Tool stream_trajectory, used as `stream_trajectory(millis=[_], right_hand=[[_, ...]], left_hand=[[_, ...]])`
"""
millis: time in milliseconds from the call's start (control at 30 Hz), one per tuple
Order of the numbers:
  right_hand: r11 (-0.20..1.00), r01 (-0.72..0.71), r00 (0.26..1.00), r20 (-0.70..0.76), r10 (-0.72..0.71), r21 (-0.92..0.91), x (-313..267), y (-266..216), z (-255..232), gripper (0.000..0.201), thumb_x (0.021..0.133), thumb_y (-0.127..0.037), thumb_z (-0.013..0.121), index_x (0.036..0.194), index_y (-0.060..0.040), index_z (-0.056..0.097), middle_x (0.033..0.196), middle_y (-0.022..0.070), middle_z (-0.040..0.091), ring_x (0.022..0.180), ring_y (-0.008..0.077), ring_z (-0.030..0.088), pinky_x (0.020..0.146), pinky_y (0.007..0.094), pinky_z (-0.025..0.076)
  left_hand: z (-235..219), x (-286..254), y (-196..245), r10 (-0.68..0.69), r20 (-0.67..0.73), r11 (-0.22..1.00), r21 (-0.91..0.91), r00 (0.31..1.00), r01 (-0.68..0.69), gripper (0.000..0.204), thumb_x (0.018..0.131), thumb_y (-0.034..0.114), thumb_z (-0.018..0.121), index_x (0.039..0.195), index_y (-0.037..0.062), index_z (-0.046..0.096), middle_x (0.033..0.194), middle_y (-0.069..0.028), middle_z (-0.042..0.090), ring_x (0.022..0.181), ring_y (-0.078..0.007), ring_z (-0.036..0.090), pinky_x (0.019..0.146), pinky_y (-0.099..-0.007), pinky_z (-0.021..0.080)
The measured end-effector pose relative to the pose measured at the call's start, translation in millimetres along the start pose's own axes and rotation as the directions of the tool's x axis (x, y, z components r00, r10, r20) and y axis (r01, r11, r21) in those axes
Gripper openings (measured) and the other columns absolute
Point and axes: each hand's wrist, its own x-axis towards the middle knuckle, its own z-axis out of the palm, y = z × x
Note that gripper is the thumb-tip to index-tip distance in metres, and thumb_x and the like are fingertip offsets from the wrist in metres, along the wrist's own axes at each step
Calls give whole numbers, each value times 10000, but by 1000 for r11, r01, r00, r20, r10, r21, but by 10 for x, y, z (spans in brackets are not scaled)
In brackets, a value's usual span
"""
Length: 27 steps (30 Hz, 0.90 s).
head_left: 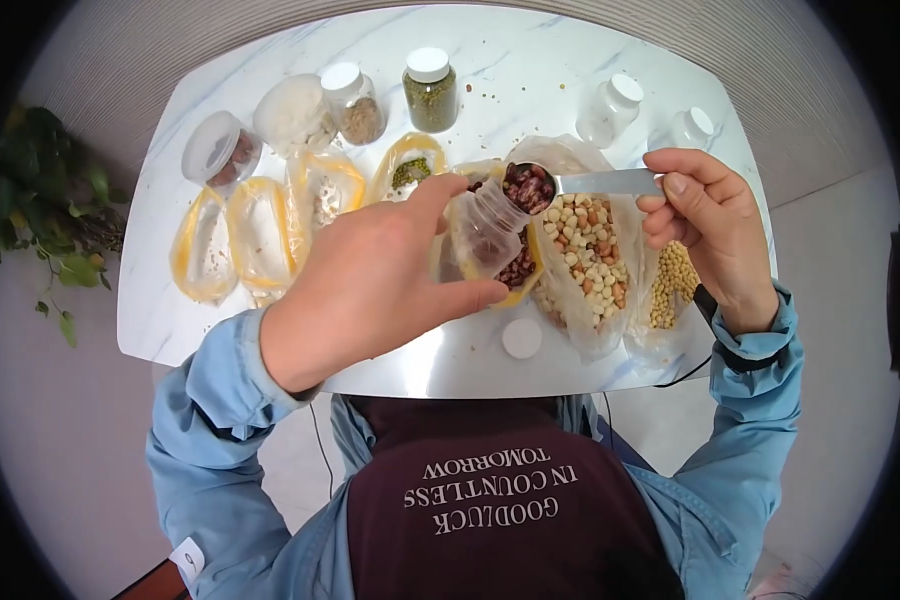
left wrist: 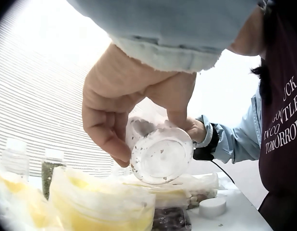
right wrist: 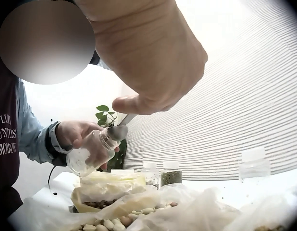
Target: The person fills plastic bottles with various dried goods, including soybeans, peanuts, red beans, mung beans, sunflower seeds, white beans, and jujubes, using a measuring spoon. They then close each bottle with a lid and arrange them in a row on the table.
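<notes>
Tilted on its side, a clear jar (head_left: 490,235) is gripped between the thumb and fingers of the left hand (head_left: 370,265); its base (left wrist: 162,155) faces the left wrist view. The right hand (head_left: 708,215) pinches the handle of a metal spoon (head_left: 610,182). Dark red speckled beans (head_left: 528,188) fill the spoon's bowl, which is at the jar's mouth. Below the jar lies an open bag with dark red beans (head_left: 516,268). In the right wrist view the spoon bowl (right wrist: 118,132) touches or nearly touches the jar rim.
Several open bags stand along the table (head_left: 390,375), one with mixed nuts or beans (head_left: 588,255), one with yellow beans (head_left: 674,280). Behind them are a jar of green beans (head_left: 430,95), a brown-filled jar (head_left: 358,115) and a white-lidded jar (head_left: 610,110). A white lid (head_left: 522,338) lies near the front edge.
</notes>
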Motion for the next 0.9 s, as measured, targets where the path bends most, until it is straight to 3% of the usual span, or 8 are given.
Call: stream_trajectory(millis=[200,400,533,633,767,900], right_hand=[[990,51,999,-2,-52,-128,6,-80,69,227,957,-93,509,1134,11,605,847,90,677,699,96,651,640,205,548],[857,298,948,23,-318,-421,-121,-137,230,217,924,-42,539,1125,-9,615,844,74,680,698,104,648,639,221,531],[320,601,725,331,-605,-732,-161,-204,298,226,885,55,521,1092,37,610,805,107,665,671,154,656,623,239,522],[160,639,687,465,-558,-752,-252,-263,332,254,862,95,503,1082,35,614,796,118,665,659,177,658,606,242,516],[104,677,588,451,-671,-729,-277,-191,342,252,829,111,521,1051,40,619,792,128,666,640,214,654,592,264,513],[223,607,659,326,-678,-763,-182,-88,304,231,807,69,596,1030,17,630,798,140,666,638,252,647,588,291,513]], left_hand=[[6,56,36,14,-4,999,-51,1000,-14,812,677,391,813,1294,9,450,922,-199,642,889,-304,648,746,-363,513],[68,95,-18,38,-26,997,-73,999,-40,809,682,386,813,1292,4,443,911,-184,647,860,-284,651,736,-350,512],[115,105,-59,66,-27,988,-136,997,-69,782,716,380,778,1296,6,410,938,-213,647,876,-343,652,729,-391,514],[107,81,-39,60,-1,984,-169,998,-59,790,729,371,777,1312,7,388,962,-208,639,908,-332,644,758,-382,512],[196,57,-123,70,-43,968,-240,997,-78,782,734,340,785,1313,8,377,968,-192,632,900,-316,643,755,-361,510],[184,17,-174,54,-45,953,-296,998,-65,756,740,291,789,1309,18,373,996,-169,630,915,-273,644,764,-334,506]])
